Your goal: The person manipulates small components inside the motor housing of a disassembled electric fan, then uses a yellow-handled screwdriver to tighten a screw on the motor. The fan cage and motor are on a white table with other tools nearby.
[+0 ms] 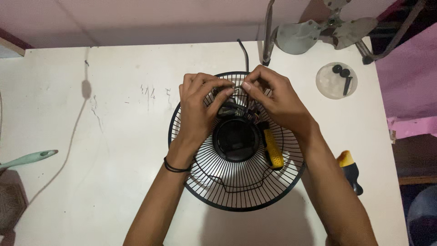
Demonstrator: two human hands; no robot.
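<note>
My left hand [200, 102] and right hand [275, 98] pinch thin wires [236, 86] above the fan guard [236, 182] at the worktop [114, 136] centre; blade [318, 32] already off, wiring seemingly unfinished.

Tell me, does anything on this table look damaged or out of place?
Yes. The fan blade lies detached beyond the table's far edge, apart from the black grille. A yellow tool rests inside the grille. The tabletop shows a crack-like mark.

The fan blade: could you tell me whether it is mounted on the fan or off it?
Off: the grey fan blade lies apart at the table's far edge, beyond the black fan guard.
</note>
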